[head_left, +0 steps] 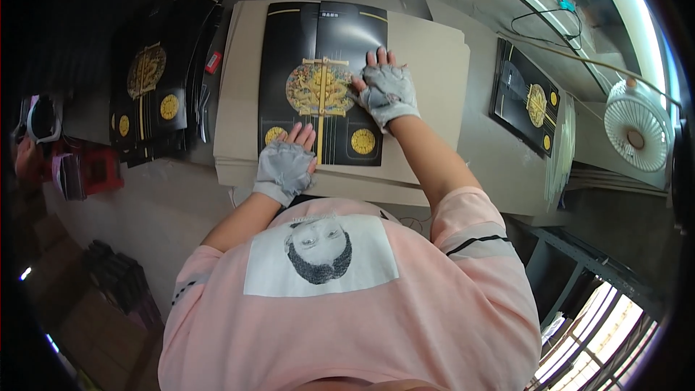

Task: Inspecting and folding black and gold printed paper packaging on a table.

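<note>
A flat black cardboard piece with a gold ornament and gold round seals (318, 43) lies on a stack of beige cardboard sheets (427, 51) in front of me. My left hand (286, 163), in a grey fingerless glove, presses flat on its near left corner. Further up, my gloved right hand (386, 87) lies flat on the right half of the piece, fingers spread beside the gold ornament. Neither hand grips anything.
A pile of similar black and gold pieces (156, 87) lies at the left. One more black piece (527, 105) rests at the right beside a stack of thin sheets (559, 152). A small white fan (635, 134) stands far right. A red object (98, 166) sits lower left.
</note>
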